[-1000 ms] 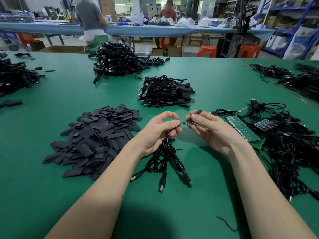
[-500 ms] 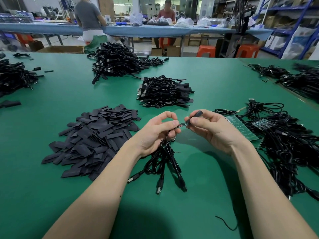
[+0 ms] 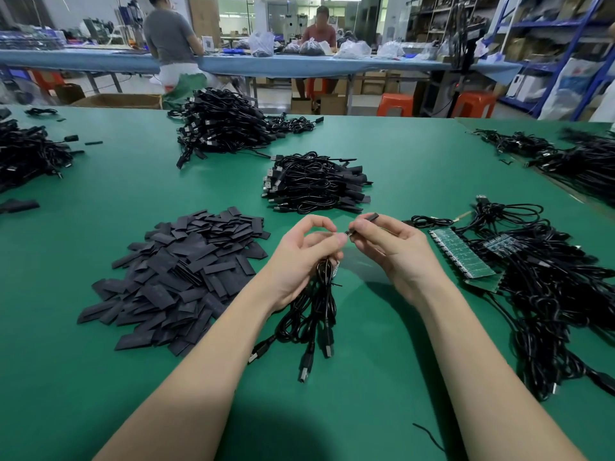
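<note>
While the right hand (image 3: 396,251) is pinching a black sleeve (image 3: 367,218) in its fingers, the left hand (image 3: 306,257) is gripping the cable end (image 3: 347,233) and its cable bundle (image 3: 316,314), which is hanging below the fingers. Judging by this, sleeving is only beginning: loose sleeves (image 3: 186,274) are lying left of the fingers, bare cables (image 3: 559,294) right, and a finished heap (image 3: 316,184) beyond.

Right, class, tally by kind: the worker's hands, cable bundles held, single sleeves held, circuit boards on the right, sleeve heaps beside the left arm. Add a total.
Hands: 2, left hand and right hand
Cable bundle, gripped by the left: 1
Single sleeve, pinched by the right: 1
Circuit boards: 2
Sleeve heap: 1
Total: 7
</note>
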Demonstrator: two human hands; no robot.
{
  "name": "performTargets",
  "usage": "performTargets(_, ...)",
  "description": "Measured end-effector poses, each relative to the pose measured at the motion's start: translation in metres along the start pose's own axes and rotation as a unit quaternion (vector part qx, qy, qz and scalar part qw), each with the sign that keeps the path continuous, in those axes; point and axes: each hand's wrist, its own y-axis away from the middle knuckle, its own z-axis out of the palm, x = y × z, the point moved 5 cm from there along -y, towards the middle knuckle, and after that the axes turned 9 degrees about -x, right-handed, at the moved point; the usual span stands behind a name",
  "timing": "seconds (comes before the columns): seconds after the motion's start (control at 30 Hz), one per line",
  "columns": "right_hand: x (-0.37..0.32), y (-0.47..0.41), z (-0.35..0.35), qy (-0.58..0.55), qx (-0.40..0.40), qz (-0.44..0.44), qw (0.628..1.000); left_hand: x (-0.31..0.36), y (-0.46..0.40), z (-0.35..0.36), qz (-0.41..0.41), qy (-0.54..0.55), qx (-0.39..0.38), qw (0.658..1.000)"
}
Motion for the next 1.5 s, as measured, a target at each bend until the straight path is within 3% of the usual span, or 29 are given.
performTargets(0.3,0.006,-0.002,-0.01,-0.042,0.014,0.042,0.998,0.004,0.003,-0.001,0.057,-0.131,0.032,0.989)
performTargets(1.03,0.012,0.004,-0.001,-0.005,-0.051,0.073,0.996,0.004,0.005,0.0,0.054,-0.109,0.034,0.992)
performTargets(1.37,0.005,0.002,0.012,0.015,0.037,-0.066,0.997,0.002,0.002,-0.005,0.067,-0.054,0.068,0.994)
performTargets(1.5,0.005,0.003,0.014,0.008,0.049,-0.07,0.996,0.002,0.003,-0.005,0.067,-0.054,0.07,0.994)
